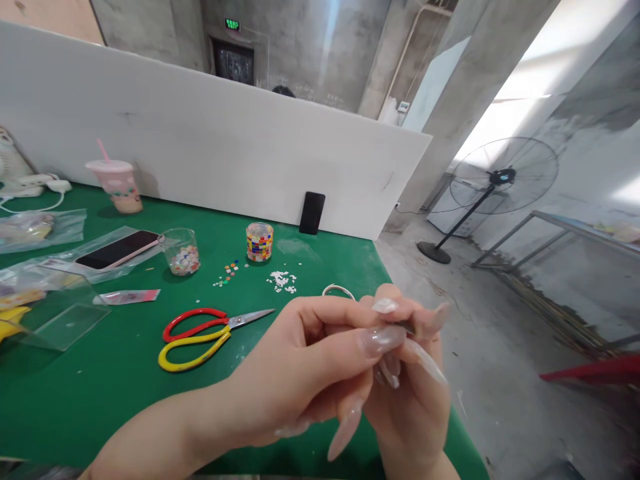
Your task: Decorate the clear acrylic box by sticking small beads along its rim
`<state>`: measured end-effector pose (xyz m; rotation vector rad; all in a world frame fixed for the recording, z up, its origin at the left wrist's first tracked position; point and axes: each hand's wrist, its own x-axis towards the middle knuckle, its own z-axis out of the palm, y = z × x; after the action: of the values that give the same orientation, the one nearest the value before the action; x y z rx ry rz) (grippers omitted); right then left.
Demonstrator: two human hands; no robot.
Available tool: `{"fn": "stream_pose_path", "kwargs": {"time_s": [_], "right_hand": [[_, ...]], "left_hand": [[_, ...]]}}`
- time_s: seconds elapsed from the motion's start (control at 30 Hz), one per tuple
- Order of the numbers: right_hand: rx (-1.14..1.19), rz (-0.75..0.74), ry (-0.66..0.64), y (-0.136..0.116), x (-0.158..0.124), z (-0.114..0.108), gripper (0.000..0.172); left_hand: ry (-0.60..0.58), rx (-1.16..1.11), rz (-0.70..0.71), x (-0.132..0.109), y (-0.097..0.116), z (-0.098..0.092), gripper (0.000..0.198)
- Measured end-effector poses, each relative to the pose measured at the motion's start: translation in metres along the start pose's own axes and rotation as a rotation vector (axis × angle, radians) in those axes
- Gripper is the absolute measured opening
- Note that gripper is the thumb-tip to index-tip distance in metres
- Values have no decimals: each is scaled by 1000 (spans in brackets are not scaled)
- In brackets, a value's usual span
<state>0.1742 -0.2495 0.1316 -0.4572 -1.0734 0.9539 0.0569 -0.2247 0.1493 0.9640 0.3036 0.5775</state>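
Note:
My left hand (305,363) and my right hand (415,393) meet above the near right corner of the green table (90,393). Both have long nails and their fingertips are pinched together around something small and dark that I cannot make out. Red and yellow scissors (205,333) lie shut on the table left of my hands. Behind the hands a thin white ring (338,291) lies on the green surface. Farther back are small white chips (283,280), a few coloured tiles (227,273) and a tile-covered cup (259,241).
A clear cup of tiles (183,252), a phone (120,249) on plastic bags, a pink drink cup (120,187) and a clear box (60,313) sit at left. A dark phone (313,213) leans on the white partition (200,140). A floor fan (493,183) stands at right.

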Motion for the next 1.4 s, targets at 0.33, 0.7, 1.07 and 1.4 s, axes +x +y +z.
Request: {"fn": "stream_pose_path", "kwargs": {"time_s": [0.33,0.7,1.07,1.4], "right_hand": [[-7,57,34,-1,-4,1,28],[-53,35,50,-3,-3,3,29],[-17,55,39,0,-4,-1,29],[6,58,36,-2,-3,1,28]], "left_hand": [[-14,-18,209,1,-6,3,20],[20,169,197,-3,1,5,20],[90,182,314,-3,-1,7,15],[117,286,375,-1,-4,6,13]]}}
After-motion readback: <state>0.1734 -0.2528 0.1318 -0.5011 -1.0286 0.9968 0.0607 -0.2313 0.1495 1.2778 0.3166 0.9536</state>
